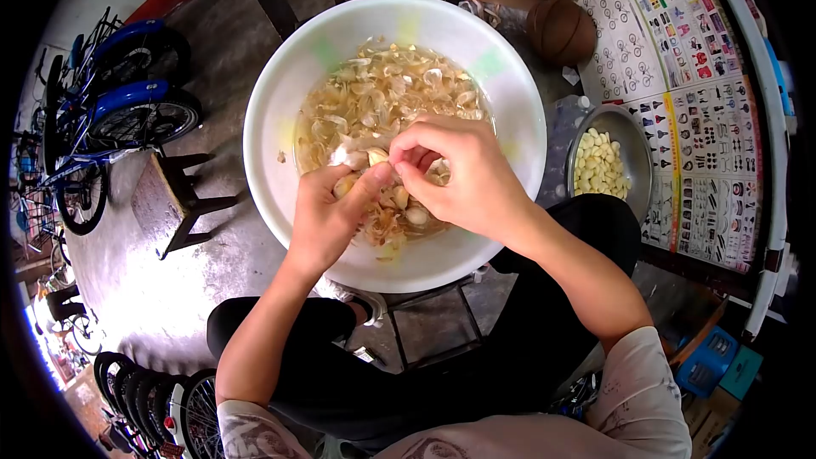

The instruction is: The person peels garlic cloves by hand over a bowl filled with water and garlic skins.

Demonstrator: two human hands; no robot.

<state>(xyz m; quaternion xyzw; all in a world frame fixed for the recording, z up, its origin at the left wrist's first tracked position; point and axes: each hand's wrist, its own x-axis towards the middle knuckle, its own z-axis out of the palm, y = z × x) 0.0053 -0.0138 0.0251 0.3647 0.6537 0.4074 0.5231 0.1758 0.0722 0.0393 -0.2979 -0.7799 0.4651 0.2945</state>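
Pale shirt fabric (510,438) spans the bottom of the frame. At centre, my left hand (330,214) curls around a garlic clove (376,156), while my right hand (459,161) pinches its edge, thumb and forefinger nearly together. Both are above a white basin (270,132) of water and loose garlic skins (387,89). Right of centre, a metal bowl (642,157) holds peeled cloves (600,166).
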